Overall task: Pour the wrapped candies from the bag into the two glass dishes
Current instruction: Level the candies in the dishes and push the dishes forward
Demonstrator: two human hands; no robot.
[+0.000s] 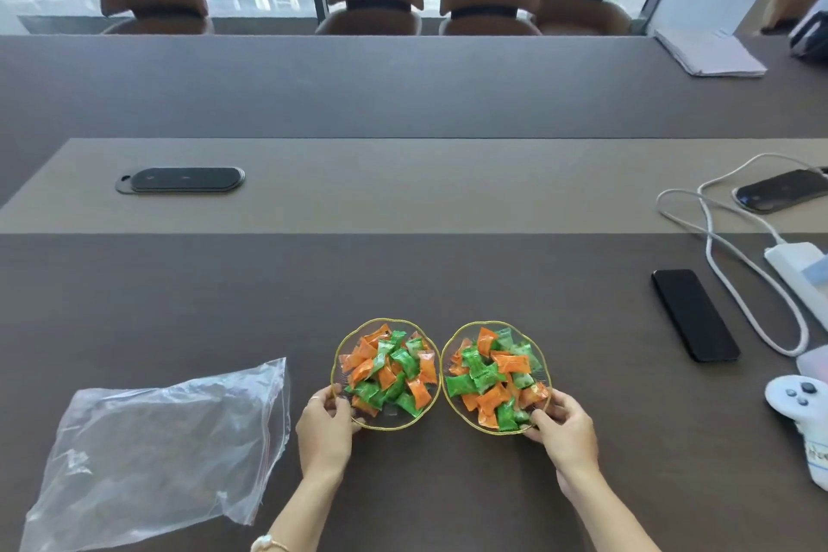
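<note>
Two gold-rimmed glass dishes stand side by side and touching on the dark table. The left dish and the right dish each hold a heap of orange and green wrapped candies. My left hand grips the near left rim of the left dish. My right hand grips the near right rim of the right dish. The clear zip bag lies flat and empty on the table, to the left of my left hand.
A black phone lies to the right. Past it are a white charger with cable and a white game controller at the right edge. A dark socket cover sits on the grey centre strip. Chairs line the far side.
</note>
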